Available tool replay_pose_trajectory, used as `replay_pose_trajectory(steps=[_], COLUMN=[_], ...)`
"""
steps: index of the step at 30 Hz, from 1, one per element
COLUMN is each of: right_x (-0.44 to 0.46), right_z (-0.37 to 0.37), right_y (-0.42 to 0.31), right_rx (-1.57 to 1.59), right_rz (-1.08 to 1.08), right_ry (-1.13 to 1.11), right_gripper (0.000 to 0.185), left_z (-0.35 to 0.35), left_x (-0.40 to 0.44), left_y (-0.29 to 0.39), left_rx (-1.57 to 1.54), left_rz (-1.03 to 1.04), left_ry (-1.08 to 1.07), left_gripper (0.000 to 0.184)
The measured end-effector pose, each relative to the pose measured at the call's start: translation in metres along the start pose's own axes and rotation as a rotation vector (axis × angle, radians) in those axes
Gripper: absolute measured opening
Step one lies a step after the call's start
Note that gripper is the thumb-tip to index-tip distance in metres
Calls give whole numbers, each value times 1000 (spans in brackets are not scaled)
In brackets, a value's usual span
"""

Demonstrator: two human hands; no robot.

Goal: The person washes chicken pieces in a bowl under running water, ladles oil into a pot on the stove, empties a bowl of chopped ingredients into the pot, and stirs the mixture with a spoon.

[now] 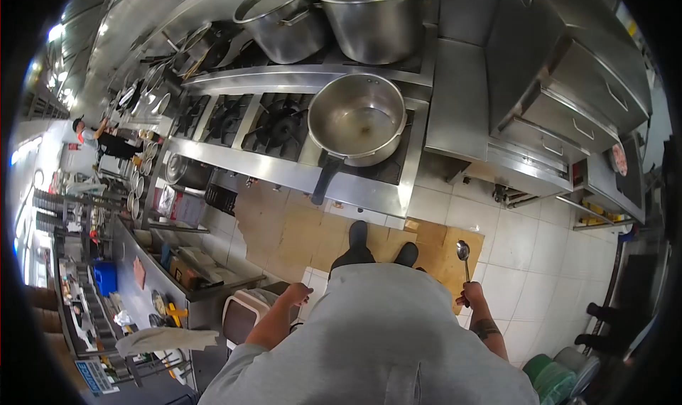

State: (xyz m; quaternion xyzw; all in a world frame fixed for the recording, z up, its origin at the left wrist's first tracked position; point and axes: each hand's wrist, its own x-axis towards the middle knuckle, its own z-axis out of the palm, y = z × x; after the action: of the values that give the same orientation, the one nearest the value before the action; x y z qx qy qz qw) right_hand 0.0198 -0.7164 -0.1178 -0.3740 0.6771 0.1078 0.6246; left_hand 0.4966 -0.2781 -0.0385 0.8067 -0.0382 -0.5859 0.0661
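Head view: right hand (pixel 472 294) grips spoon (pixel 463 251), left hand (pixel 298 294) curled, pan (pixel 357 121) on stove (pixel 284 165).

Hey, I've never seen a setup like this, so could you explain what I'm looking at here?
There's no robot here, just a person with bare hands. The single picture comes from a camera worn on their head, looking forward and down, so their grey shirt fills the bottom. The curved, dark-edged look suggests a very wide lens.

Ahead is a gas stove. On its near right burner sits a wide steel pan, its dark handle pointing toward the person. Two big steel pots stand behind it.

The right hand holds a long-handled metal spoon. The left hand seems to hold nothing. Another person stands far off to the left.
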Motion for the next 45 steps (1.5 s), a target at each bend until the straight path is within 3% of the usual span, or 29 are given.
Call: replay_pose_trajectory(steps=[3,6,8,10,11,13,17,21,23,25,26,31,33,36,38,39,41,44,45], right_x=[-3,-2,-19,-27,-29,-24,-13,-22,-23,-30,-33,-54,-44,-31,-38,-25,20,4,4], right_z=[-1,2,9,13,15,18,12,11,8,9,8,16,23,23,27,26,16,9,11], right_y=[-29,-43,-57,-60,-56,-43,-3,36,54,68,73,59,51,28,-2,-5,10,-28,-32], right_rx=[7,13,1,-7,-5,-3,-6,8,-256,-283,-317,-330,-304,-512,-389,-401,-366,-158,-121], right_rz=[-35,-102,-118,-132,-118,-103,-35,27,-114,-140,-167,-237,-221,-391,-146,-149,-368,-142,-176], right_ry=[-15,-19,-6,5,3,0,-63,4,-5,-13,-22,-46,-31,-13,20,16,-74,-129,-73], right_gripper=[26,25,23,22,23,24,27,28,29,26,24,20,21,20,18,18,17,21,22], left_z=[6,-4,-12,-21,-26,-34,-39,-41,-41,-44,-45,-51,-51,-50,-47,-43,-34,-19,-13], left_x=[-9,22,53,51,38,-1,11,6,17,37,40,41,40,23,17,17,18,33,40], left_y=[7,8,7,26,47,103,131,145,139,127,125,120,122,132,131,128,120,92,79], left_rx=[-88,26,216,201,202,-107,-155,31,107,573,573,438,481,503,471,458,441,268,157], left_rz=[-29,25,280,586,588,349,428,386,361,650,652,596,630,641,620,627,627,598,576], left_ry=[-6,-32,68,252,254,303,301,220,189,172,175,120,194,271,276,271,250,224,215], left_gripper=[42,39,31,28,28,29,33,32,30,25,25,20,20,18,18,17,17,23,25])
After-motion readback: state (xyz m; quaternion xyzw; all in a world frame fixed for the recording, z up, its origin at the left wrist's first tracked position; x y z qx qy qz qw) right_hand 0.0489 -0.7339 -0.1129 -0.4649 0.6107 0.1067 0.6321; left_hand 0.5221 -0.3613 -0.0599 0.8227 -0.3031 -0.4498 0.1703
